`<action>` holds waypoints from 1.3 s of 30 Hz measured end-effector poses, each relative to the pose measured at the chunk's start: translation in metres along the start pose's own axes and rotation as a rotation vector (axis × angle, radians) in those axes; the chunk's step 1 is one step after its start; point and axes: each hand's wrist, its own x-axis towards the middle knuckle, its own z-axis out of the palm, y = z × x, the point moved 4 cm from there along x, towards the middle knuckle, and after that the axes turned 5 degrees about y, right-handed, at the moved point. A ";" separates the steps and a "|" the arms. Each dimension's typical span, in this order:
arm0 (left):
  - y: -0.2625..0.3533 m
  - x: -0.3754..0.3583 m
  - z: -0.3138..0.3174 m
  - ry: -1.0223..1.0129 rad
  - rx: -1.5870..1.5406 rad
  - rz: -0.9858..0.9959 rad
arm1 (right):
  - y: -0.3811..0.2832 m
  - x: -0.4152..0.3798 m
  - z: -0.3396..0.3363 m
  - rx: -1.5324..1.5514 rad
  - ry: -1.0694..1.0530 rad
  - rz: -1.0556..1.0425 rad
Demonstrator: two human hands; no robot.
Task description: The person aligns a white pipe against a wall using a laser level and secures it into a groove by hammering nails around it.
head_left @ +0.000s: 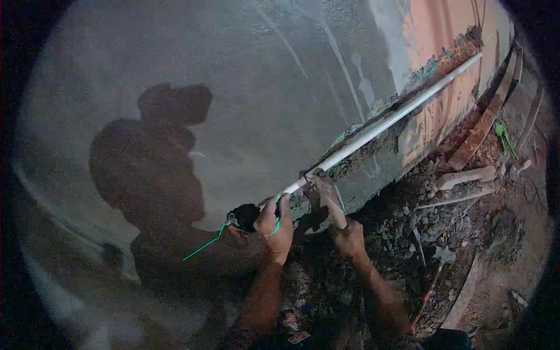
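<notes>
Grey plastered wall (245,76) fills most of the view; the person's shadow falls on it. A chased groove (408,87) runs diagonally across the wall, up to the right.

White conduit pipe (396,114) lies in the groove along its length; lower end reaches a dark hole (244,216) in the wall.

Rubble (408,221) is heaped at the wall's foot, with a curved rusty strip (484,125) beyond it.

Left hand (274,224): fingers curled shut around the pipe's lower end beside the hole, a green wire (204,248) trailing from there down to the left.

Right hand (349,236): closed on a wooden handle (332,204); the tool head (318,175) sits against the pipe just above the left-hand fingers.
</notes>
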 end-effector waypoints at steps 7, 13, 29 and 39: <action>-0.011 -0.008 0.004 -0.084 0.110 -0.082 | 0.009 -0.030 0.004 0.216 0.303 -0.289; 0.000 -0.003 0.002 -0.002 0.028 -0.042 | 0.061 -0.017 0.057 0.201 0.275 -0.183; 0.001 -0.001 0.002 0.079 -0.046 0.077 | 0.026 -0.013 0.024 0.345 0.052 -0.166; -0.011 -0.007 0.010 0.141 0.033 -0.025 | 0.022 -0.010 0.024 0.165 0.284 -0.272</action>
